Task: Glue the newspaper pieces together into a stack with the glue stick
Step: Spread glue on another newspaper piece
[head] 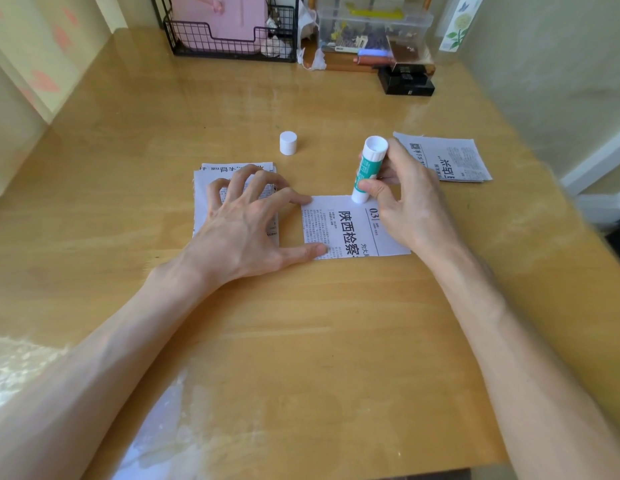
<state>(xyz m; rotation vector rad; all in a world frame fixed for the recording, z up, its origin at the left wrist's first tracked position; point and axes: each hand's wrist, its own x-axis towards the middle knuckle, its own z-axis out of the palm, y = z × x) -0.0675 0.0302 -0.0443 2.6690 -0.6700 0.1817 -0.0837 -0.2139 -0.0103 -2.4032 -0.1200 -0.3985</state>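
Presently the glue stick (367, 171) is grasped by the right hand (405, 202), with the thumb and fingers closed around its green-and-white barrel, and its lower end is set on the far edge of the single newspaper piece (353, 233), which lies near the middle of the tabletop (301, 341). The stick is held nearly upright, its long axis rising from the paper, with the white base uppermost and leaning slightly toward the far right corner. The long side of the piece runs about parallel to the near edge, printed headline upward. The left hand (246, 223) is spread and grasps nothing: the left edge of the piece is pressed down by its index fingertip and thumb, while the other fingers rest on the left pile (201, 202). For a good result, it is judged that the paper should be kept pinned flat, light pressure used so that the thin sheet is not torn, and the strokes drawn away from the holding fingers, with edges and corners covered. The cap (288, 143) stands toward the far edge; further pieces (447, 157) wait toward the right edge.
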